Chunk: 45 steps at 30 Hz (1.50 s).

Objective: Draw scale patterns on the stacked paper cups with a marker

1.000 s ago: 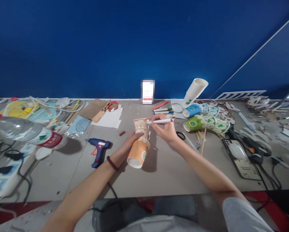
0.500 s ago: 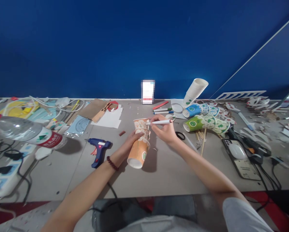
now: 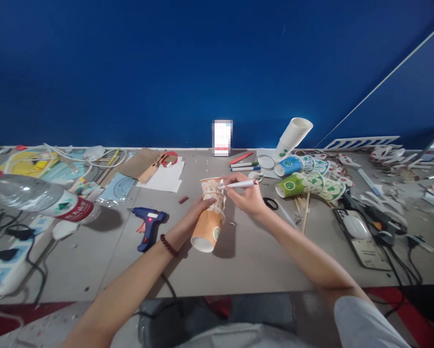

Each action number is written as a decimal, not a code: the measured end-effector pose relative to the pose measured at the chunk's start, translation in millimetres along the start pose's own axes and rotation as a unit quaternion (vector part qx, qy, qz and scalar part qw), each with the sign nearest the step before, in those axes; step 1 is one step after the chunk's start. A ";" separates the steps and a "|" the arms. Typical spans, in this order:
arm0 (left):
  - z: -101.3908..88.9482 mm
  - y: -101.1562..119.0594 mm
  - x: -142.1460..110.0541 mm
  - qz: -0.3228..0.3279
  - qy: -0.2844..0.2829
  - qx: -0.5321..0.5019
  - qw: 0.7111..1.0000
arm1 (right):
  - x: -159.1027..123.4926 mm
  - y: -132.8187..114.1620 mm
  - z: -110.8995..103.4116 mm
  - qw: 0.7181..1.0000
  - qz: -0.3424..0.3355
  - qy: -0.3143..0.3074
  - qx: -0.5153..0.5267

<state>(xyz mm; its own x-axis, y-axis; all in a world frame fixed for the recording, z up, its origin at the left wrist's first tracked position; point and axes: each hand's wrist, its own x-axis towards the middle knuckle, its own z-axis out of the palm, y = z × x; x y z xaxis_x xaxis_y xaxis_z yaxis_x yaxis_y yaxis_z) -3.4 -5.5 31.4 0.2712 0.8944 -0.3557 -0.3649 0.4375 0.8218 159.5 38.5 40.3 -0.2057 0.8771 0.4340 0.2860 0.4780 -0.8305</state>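
In front of me, my left hand (image 3: 202, 209) is wrapped round an orange patterned paper cup piece (image 3: 208, 224), several cups joined end to end, with an open mouth facing me. My right hand (image 3: 248, 197) grips a white marker with a red end (image 3: 241, 184). The marker's tip points at a small white piece (image 3: 222, 183) at the far right side of the cups; whether they touch I cannot tell. A blue glue gun (image 3: 149, 224) lies left of my left wrist, its red light on.
A water bottle (image 3: 46, 197) and power strip (image 3: 17, 263) are at the left. Other markers (image 3: 244, 169), a stack of white cups (image 3: 292, 137), and joined blue (image 3: 292, 165) and green cups (image 3: 300, 185) lie beyond my right hand. A phone (image 3: 371, 253) lies at the right.
The marker in my right hand has shifted very slightly down and left. My left hand and the orange cups stay in place.
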 end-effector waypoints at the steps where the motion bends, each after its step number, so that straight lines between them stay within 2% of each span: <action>1: 0.7 0.5 -1.1 -0.004 0.001 -0.005 1.000 | 0.5 -0.3 -0.5 1.000 -0.001 0.000 0.005; 12: 4.9 4.7 -6.8 -0.014 0.002 -0.006 1.000 | 2.5 3.4 -1.1 1.000 0.003 0.017 0.018; 24: -5.2 -3.7 5.6 0.001 -0.013 -0.008 1.000 | -1.0 1.1 0.9 1.000 0.004 -0.003 -0.006; 34: -1.0 -0.6 0.9 -0.004 -0.011 -0.008 1.000 | -1.3 0.3 0.7 1.000 0.010 -0.014 -0.004; 41: 2.3 3.0 -5.7 -0.024 -0.005 -0.032 0.999 | 0.3 -2.6 -3.6 0.999 -0.005 -0.017 0.034; 45: 0.0 1.9 -4.9 -0.056 -0.011 -0.055 0.997 | 0.4 -0.8 -4.0 0.999 -0.010 -0.014 0.041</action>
<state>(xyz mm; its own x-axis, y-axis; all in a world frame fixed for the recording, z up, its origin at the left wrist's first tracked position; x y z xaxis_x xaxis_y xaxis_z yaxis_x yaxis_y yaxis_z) -5.4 -9.1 34.7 0.3348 0.8380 -0.4308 -0.4273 0.5425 0.7232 162.9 38.6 42.5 -0.2365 0.8650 0.4425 0.2045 0.4896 -0.8477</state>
